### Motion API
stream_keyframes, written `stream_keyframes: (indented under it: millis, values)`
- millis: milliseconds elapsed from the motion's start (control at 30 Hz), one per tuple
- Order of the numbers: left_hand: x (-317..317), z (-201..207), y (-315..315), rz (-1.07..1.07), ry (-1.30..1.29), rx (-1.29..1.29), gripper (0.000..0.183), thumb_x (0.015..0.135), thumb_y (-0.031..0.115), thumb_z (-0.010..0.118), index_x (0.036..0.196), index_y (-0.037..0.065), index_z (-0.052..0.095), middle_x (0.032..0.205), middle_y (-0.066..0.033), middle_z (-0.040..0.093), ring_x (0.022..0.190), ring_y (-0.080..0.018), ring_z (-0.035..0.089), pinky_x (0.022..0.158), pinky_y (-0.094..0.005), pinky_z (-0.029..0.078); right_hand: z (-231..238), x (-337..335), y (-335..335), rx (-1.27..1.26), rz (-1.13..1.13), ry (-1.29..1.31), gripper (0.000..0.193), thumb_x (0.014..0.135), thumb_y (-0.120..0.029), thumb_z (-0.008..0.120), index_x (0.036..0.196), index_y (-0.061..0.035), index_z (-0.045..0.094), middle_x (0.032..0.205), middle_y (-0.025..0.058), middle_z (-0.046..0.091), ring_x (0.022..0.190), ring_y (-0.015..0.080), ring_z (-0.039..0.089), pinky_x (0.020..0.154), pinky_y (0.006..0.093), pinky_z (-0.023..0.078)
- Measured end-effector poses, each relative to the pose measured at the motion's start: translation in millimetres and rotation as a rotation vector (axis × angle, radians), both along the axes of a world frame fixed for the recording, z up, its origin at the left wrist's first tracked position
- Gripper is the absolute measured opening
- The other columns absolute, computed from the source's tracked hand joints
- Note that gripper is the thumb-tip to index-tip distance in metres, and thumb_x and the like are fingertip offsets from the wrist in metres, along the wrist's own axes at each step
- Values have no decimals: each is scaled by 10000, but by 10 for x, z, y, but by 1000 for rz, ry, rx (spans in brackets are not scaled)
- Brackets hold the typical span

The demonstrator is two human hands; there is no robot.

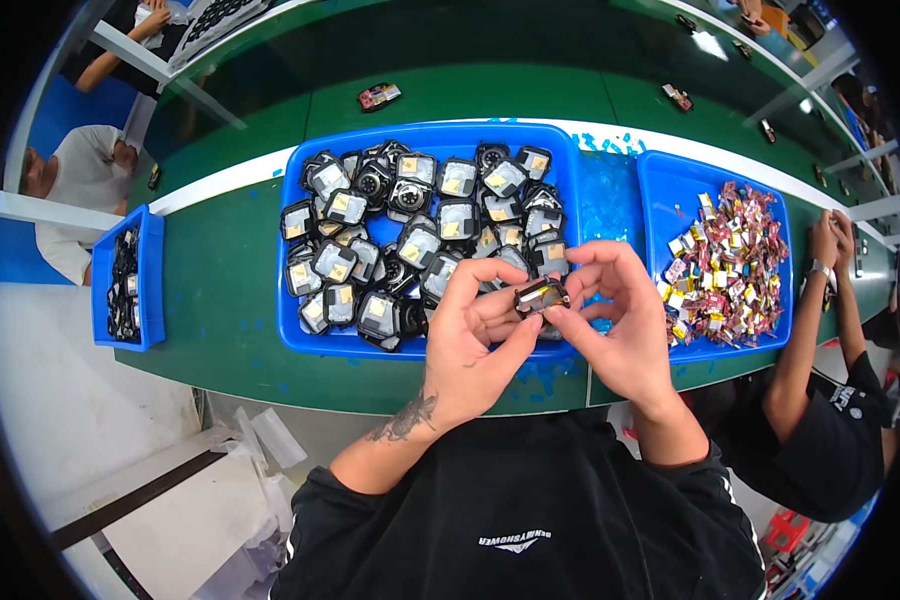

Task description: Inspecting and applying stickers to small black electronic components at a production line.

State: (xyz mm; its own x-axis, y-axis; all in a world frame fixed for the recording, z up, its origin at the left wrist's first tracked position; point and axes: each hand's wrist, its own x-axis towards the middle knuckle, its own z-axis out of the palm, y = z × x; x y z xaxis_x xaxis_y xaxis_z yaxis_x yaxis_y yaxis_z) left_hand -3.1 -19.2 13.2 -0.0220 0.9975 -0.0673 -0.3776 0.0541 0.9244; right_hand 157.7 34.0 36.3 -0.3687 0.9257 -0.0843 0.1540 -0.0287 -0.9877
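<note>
Between both hands, over the right front corner of a large blue tray (292,335), I hold a small black watch-like case (542,297). Its open inside faces up. My left hand (475,335) grips its left side, thumb along the near edge. My right hand (620,325) pinches the right side with thumb and fingers. Under and beyond my hands, the tray is heaped with similar black watch cases (418,245), many showing grey squares with cream patches. Fingers hide part of the held case.
A second blue tray (658,175) at right holds many small circuit boards with white and yellow parts (735,270). A smaller blue bin (152,290) stands at the left. Blue scraps (610,200) lie between the trays. Several co-workers sit around the green bench (210,340); loose parts lie beyond.
</note>
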Motion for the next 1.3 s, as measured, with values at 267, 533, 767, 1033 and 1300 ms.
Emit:
stream_keyframes:
  millis: [267, 533, 767, 1033, 1300]
  values:
    - [-40, 85, 8, 52, -70, -9, 471, 902, -92, 545, 1313, 22, 343, 1259, -207, 588, 1116, -189, 607, 908, -279, 501, 40, -103, 165, 59, 84, -27, 382, 808, 45, 703, 1147, -53, 556, 921, 0, 610, 832, 58, 587, 685, 217, 514]
    - [-313, -35, -262, 375, 816, 479, 443, 829, -86, 610, 1250, -49, 476, 1186, -207, 629, 1064, -326, 641, 887, -405, 528, -288, -192, 2608, -32, -95, -364, 577, 619, -101, 875, 1102, 20, 584, 884, 98, 672, 765, 151, 634, 638, 293, 512]
    - [-328, -212, -504, 435, 1125, 692, 392, 769, -75, 654, 1130, -2, 520, 1110, -189, 647, 968, -348, 640, 826, -403, 536, -538, -197, 2848, 586, -175, -782, 385, 705, -171, 795, 1024, -2, 661, 951, 152, 691, 866, 271, 678, 696, 384, 543]
    - [-272, -280, -436, 395, 803, 626, 477, 797, -76, 600, 1240, -28, 431, 1197, -224, 552, 1089, -324, 557, 870, -416, 512, -186, -559, 1333, 661, 339, -915, 259, 800, -203, 690, 1026, -77, 675, 785, 147, 694, 778, 359, 673, 688, 454, 534]
    - [-7, -41, 98, 265, 60, 248, 733, 952, 244, 608, 1492, -23, 190, 1469, -230, 373, 1376, -321, 367, 1089, -454, 365, 0, -300, 479, 93, -113, 99, 148, 833, -85, 705, 933, 15, 660, 771, 40, 691, 656, 50, 628, 588, 227, 512]
